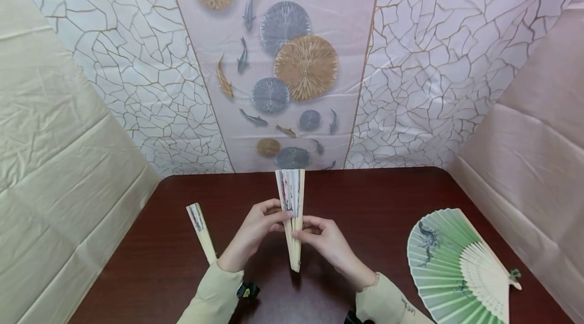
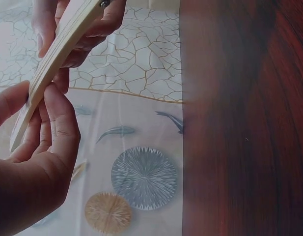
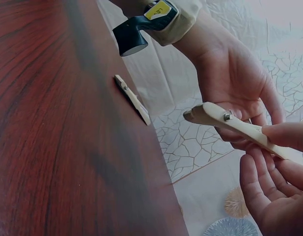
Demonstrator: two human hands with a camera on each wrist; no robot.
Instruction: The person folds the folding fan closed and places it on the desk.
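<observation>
Both hands hold a nearly folded hand fan (image 1: pixel 292 197) upright above the table, its white printed paper at the top and its pale ribs narrowing downward. My left hand (image 1: pixel 258 227) grips it from the left, thumb across the front at the paper's lower edge. From the right, my right hand (image 1: pixel 329 243) pinches the ribs a little lower. The left wrist view shows the ribs edge-on between the left thumb and fingers (image 2: pixel 62 118). A metal rivet (image 3: pixel 227 116) shows near the fan's lower end in the right wrist view.
A second folded fan (image 1: pixel 202 232) lies on the dark red table (image 1: pixel 365 202) left of my left forearm. On the right lies a spread green fan (image 1: pixel 451 263) with a tassel at its pivot. Patterned cloth (image 1: pixel 410 60) hangs behind the table.
</observation>
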